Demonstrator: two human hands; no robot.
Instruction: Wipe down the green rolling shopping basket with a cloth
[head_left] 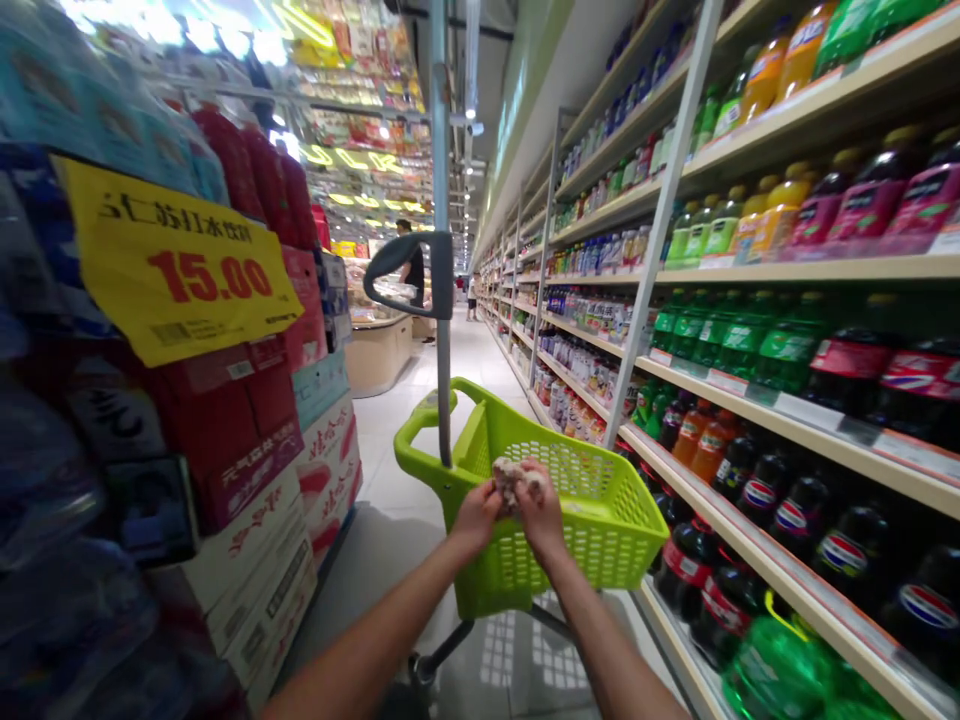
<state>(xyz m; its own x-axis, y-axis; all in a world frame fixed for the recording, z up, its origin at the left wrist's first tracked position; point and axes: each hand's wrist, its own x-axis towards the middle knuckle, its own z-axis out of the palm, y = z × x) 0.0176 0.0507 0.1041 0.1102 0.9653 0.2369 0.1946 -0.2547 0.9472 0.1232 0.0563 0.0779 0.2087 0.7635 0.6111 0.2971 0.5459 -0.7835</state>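
Observation:
Both my hands are close together over the near rim of a lime-green shopping basket cart (517, 580). They grip a small crumpled pale bundle (508, 476), soft-looking and mottled; I cannot tell whether it is cloth or a bag. My left hand (478, 515) pinches its left side. My right hand (540, 505) has its fingers closed around the right side. The cart has perforated walls, and a grey pole (442, 380) rises from its back end to a dark grey loop handle (409, 275). Little of the basket's inside shows past my hands.
Shelves of drink bottles (780, 335) line the aisle's right side, close to the cart. Stacked drink cartons (255, 560) stand on the left under a yellow price sign (180, 265). A rounded display counter (375, 355) and a person (414, 265) are farther ahead along the tiled floor.

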